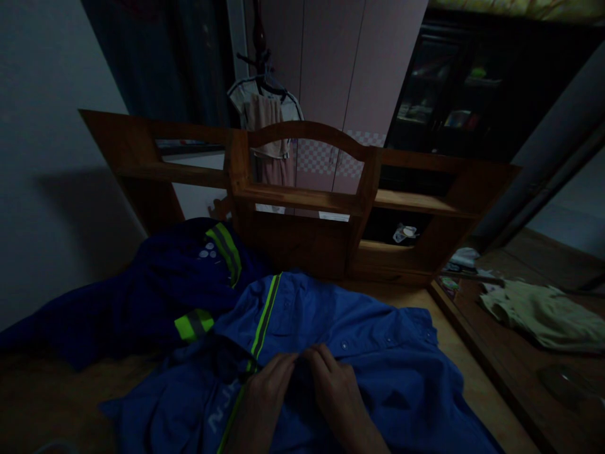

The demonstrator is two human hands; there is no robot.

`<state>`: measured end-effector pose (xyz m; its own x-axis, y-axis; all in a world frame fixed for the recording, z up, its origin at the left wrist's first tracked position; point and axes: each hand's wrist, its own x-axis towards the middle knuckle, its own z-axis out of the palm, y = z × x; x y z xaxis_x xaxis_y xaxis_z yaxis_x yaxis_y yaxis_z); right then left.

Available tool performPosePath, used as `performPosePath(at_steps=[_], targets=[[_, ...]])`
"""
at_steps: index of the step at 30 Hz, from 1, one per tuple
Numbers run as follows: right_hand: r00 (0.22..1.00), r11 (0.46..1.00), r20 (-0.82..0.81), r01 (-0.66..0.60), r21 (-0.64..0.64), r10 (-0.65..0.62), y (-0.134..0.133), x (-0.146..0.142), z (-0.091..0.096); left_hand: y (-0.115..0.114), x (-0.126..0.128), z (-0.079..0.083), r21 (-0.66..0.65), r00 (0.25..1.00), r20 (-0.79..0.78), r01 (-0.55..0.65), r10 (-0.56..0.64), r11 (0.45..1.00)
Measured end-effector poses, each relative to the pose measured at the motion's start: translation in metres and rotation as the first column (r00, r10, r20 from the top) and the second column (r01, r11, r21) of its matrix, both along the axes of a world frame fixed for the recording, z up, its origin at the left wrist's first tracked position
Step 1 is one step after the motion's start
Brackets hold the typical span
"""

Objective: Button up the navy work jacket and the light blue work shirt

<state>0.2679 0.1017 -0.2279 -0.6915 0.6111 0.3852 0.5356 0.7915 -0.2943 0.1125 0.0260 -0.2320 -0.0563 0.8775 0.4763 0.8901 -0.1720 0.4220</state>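
Note:
A blue work jacket (321, 302) with buttons and a yellow-green reflective stripe lies spread on the wooden surface before me. Pale lettering shows on it, lower left. My left hand (268, 386) rests on the middle of the jacket, its fingers closed on the cloth beside the stripe. Close by on the right, my right hand (333, 382) has its fingers bent down on the same cloth. The two sets of fingertips nearly meet, and what lies right under them is hidden in shadow.
A darker blue garment (161, 284) with reflective bands lies crumpled at the left. Behind stands a wooden headboard (302, 200) with shelves. Beyond the bed's right edge rail (477, 350), a pale green cloth (543, 312) lies lower down. Clothes hang on a rack (259, 44) at the back.

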Motion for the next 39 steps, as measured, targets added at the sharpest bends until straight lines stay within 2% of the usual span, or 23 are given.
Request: performPosePath(at_steps=[5, 11, 15, 23, 29, 39], targets=[[0.999, 0.998, -0.016, -0.037, -0.054, 0.037, -0.005, 0.000, 0.005, 0.003, 0.001, 0.000, -0.023, 0.995, 0.090, 0.035, -0.033, 0.999], [0.994, 0.994, -0.109, -0.030, -0.101, 0.019, -0.009, -0.003, 0.008, 0.006, 0.001, -0.008, 0.069, 1.000, -0.011, 0.020, -0.020, 0.997], [0.992, 0.992, -0.122, 0.024, -0.126, -0.039, -0.007, -0.005, 0.008, 0.005, 0.002, -0.006, 0.096, 0.997, -0.071, 0.008, -0.001, 0.995], [0.998, 0.998, -0.037, 0.043, -0.053, -0.045, -0.002, -0.002, 0.000, 0.007, 0.002, 0.002, 0.019, 0.999, -0.007, 0.038, -0.038, 0.999], [0.989, 0.989, 0.011, 0.147, -0.013, -0.147, -0.003, -0.003, -0.001, 0.007, 0.002, 0.002, -0.042, 0.996, 0.064, 0.068, -0.065, 0.997], [0.996, 0.996, 0.009, 0.086, -0.041, -0.085, 0.000, -0.001, 0.003, 0.007, -0.001, -0.012, 0.024, 0.996, -0.091, 0.020, -0.018, 1.000]])
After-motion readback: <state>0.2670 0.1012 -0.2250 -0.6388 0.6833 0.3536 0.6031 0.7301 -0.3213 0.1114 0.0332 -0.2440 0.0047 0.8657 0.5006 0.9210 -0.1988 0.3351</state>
